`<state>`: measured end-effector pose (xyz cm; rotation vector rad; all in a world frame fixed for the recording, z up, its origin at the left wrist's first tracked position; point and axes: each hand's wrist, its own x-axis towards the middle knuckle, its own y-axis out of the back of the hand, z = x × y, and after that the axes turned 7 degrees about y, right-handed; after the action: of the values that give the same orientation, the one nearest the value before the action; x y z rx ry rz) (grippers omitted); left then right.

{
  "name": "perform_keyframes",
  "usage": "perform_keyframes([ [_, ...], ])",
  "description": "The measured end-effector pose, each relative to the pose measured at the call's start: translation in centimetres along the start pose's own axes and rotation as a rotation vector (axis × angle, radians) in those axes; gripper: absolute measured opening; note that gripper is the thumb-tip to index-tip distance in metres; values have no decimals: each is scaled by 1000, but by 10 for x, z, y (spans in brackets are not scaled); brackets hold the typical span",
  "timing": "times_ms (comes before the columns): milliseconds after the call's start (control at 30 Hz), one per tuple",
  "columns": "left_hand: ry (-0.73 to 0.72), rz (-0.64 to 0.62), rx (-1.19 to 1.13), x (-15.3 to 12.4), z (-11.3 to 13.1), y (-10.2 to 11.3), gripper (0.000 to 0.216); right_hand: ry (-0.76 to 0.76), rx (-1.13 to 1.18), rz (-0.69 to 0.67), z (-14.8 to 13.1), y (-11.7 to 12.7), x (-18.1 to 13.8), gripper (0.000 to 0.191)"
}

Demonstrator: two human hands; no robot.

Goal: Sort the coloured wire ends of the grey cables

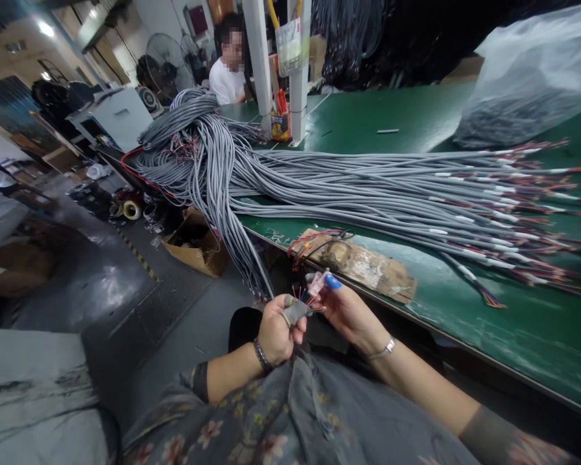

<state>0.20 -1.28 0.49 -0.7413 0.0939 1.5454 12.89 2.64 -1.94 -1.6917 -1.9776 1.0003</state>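
My left hand (279, 329) is closed around the end of a grey cable (252, 265) that hangs off the table edge, with thin coloured wires (304, 295) fanning out of its stripped end. My right hand (341, 303) pinches at those wire tips; its fingertips wear tape and a blue cover. Both hands sit just in front of the green table (489, 323), above my lap. A big bundle of grey cables (368, 187) lies across the table, with stripped coloured ends to the right.
A taped cardboard pad (363, 265) with red wires lies at the table edge. A plastic bag of parts (527, 84) sits far right. A cardboard box (196, 242) stands on the floor. Another person (227, 64) sits at the far end by a white post (297, 77).
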Motion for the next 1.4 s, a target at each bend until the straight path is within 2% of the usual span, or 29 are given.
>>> perform_keyframes([
  [300,44,-4,-56,6,0,-5,38,-23,44,5,-3,-4,-4,31],
  [700,100,10,-54,6,-5,-6,37,-31,39,-21,3,3,-1,30],
  [833,108,10,-24,5,-6,-5,39,-50,27,10,3,3,-1,34],
  [1000,96,7,-29,2,-5,-2,40,-45,29,48,0,0,-5,30],
  [1233,41,-7,70,-2,-5,3,42,-206,-15,-85,-11,2,-10,46],
  [1400,-40,-69,229,-1,-9,14,41,-267,-210,-160,-15,4,-15,34],
])
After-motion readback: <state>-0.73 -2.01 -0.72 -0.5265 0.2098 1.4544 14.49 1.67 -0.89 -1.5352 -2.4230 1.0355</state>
